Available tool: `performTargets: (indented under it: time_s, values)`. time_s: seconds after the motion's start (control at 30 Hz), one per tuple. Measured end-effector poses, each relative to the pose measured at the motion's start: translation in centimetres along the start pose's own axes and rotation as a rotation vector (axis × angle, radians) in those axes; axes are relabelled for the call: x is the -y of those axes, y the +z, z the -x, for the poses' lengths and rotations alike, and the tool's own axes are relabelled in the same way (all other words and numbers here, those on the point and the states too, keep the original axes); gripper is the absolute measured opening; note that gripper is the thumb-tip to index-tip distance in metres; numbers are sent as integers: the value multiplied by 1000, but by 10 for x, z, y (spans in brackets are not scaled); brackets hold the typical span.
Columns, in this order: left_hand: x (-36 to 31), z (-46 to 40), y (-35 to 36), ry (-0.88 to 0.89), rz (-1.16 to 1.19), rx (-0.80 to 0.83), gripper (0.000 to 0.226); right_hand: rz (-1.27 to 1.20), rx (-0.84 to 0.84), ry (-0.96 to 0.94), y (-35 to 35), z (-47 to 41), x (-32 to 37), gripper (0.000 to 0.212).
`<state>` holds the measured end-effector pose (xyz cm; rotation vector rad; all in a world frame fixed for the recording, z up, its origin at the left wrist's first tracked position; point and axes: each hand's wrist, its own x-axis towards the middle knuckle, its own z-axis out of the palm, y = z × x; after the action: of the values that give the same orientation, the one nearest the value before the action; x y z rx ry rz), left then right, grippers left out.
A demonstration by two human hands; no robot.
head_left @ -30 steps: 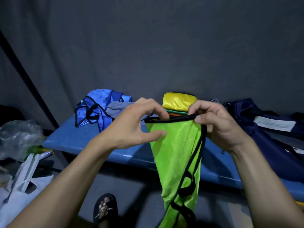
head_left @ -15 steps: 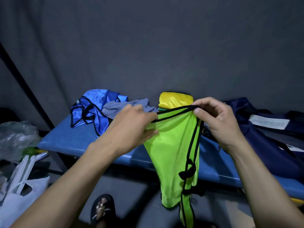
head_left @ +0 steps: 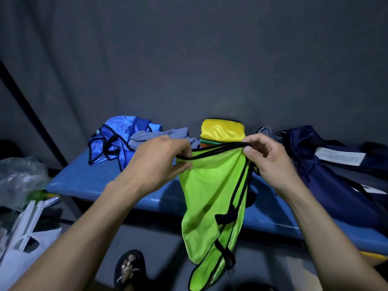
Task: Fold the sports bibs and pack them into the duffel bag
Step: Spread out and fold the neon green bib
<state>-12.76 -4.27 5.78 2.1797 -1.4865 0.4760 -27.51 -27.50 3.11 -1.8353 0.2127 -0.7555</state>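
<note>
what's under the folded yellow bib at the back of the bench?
Under the yellow bib, thin green and orange edges of a stack show. The held green bib and the hands cover the rest.

Both hands point(head_left: 212, 162) pinch the hanging green bib point(head_left: 212, 198).

Two hands point(head_left: 159, 162) point(head_left: 270, 164); one green bib point(head_left: 210, 196); one blue bib point(head_left: 117, 141); one folded stack point(head_left: 222, 131); one duffel bag point(head_left: 327, 164).

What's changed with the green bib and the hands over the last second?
The left hand slid left along the black-trimmed top edge of the green bib and now pinches it, spreading that edge wider. The right hand keeps its pinch. The bib still hangs in front of the blue bench; the folded stack is unmoved.
</note>
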Motion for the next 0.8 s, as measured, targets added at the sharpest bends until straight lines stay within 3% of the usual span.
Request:
performTargets:
  time_s: [0.1,0.2,0.33,0.47,0.8]
  values:
    - [-3,-2,1,38,-14,-113,29,36,22,-49,0,1,0,21]
    - [-3,-1,3,112,-54,-159,7,67,-3,-86,0,1,-1,23]
    - [4,0,6,196,-23,-121,5,84,-51,-100,-2,1,-4,27]
    - [9,1,7,261,27,-66,25,88,-63,-92,-1,1,-4,26]
    - [15,3,9,261,21,-58,30,105,-63,-115,0,0,-6,26]
